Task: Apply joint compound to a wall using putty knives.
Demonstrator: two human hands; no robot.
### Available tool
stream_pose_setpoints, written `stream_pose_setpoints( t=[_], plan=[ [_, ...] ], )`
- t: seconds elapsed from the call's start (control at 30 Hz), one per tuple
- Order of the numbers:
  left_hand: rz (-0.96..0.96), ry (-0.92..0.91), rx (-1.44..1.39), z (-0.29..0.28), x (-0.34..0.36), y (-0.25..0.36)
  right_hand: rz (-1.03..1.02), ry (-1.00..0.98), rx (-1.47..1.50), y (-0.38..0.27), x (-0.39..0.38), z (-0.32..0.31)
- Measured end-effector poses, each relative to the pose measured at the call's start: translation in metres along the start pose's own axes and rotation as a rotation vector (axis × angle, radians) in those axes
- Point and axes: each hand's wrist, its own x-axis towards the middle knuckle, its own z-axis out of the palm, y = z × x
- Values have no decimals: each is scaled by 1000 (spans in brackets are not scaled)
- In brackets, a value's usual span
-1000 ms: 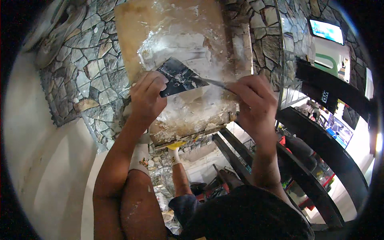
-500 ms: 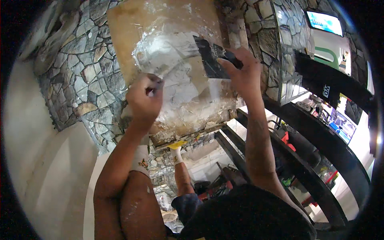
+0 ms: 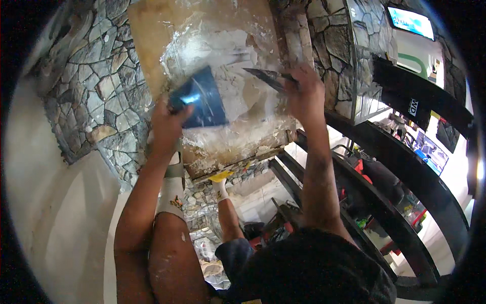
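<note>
My left hand [image 3: 169, 116] is closed on a wide putty knife [image 3: 200, 96], its dark blade catching a bluish glint at the left of the plaster-smeared board [image 3: 147, 38]. My right hand [image 3: 306, 91] grips a second dark scraper [image 3: 263, 76] at the board's right side, its blade tilted nearly edge-on and pointing left. The two blades are apart, both over the patch of white plaster. Where my fingers wrap round the handles, the handles are mostly hidden.
My legs [image 3: 169, 253] are below, one foot by a yellow item [image 3: 220, 176]. Stone-patterned wall [image 3: 91, 86] surrounds the board. Dark open stair treads [image 3: 385, 142] curve down the right, over cluttered things. Lit screens [image 3: 410, 23] show at the far right.
Both hands have shifted: the left blade has swung into view at the left, while the right hand moved upward from its lower position and its blade now lies tilted, edge-on.
</note>
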Motion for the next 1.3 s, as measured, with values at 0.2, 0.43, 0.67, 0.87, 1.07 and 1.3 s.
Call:
stream_pose_setpoints(
  t=[0.2,0.43,0.67,0.87,1.07,1.3],
  plan=[
    [-306,-502,-39,-9,-46,-66,217,56,157,15,23,26],
    [-355,-727,74,1,-42,-82,363,254,250,95,-8,81],
    [-285,-836,272,-26,-41,-111,-17,239,49,2,59,50],
    [-173,-789,545,-12,-39,-100,-454,-6,-135,-6,79,63],
    [-226,-814,519,-19,-37,-92,-403,-226,-303,-21,57,79],
    [-273,-801,568,-11,-34,-86,-386,-158,-283,-23,62,87]
  ],
)
